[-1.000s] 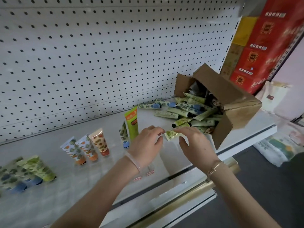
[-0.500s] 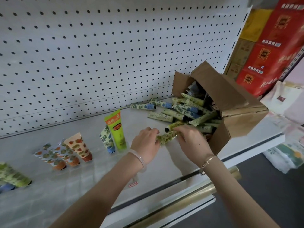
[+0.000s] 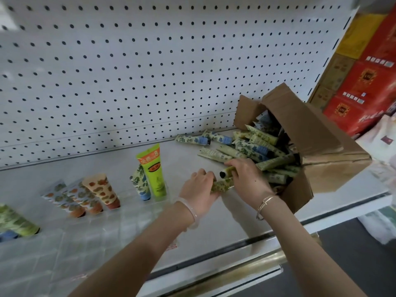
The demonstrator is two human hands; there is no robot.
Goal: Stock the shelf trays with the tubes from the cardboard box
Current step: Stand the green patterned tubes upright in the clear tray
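Note:
A cardboard box (image 3: pixel 321 142) lies tipped on its side at the right of the white shelf (image 3: pixel 186 153), with several green and blue patterned tubes (image 3: pixel 242 146) spilling out. My left hand (image 3: pixel 199 187) grips a green patterned tube (image 3: pixel 222 184) just left of the spill. My right hand (image 3: pixel 246 179) curls round a second green tube with a black cap (image 3: pixel 227 171), right above the first one. Clear shelf trays (image 3: pixel 120 213) at the front left hold upright tubes: a bright green one (image 3: pixel 153 170), orange-patterned ones (image 3: pixel 100 189) and a blue-capped one (image 3: pixel 139 183).
A white pegboard (image 3: pixel 150 61) backs the shelf. Red and yellow cartons (image 3: pixel 368 71) are stacked at the far right, with white bags (image 3: pixel 381 228) on the floor below. More green tubes (image 3: pixel 15 221) stand at the far left. A brass rail (image 3: pixel 235 271) runs under the shelf front.
Both hands moved right toward the spilled tubes. The left hand kept the green tube, and the right hand closed on a second, black-capped tube from the pile.

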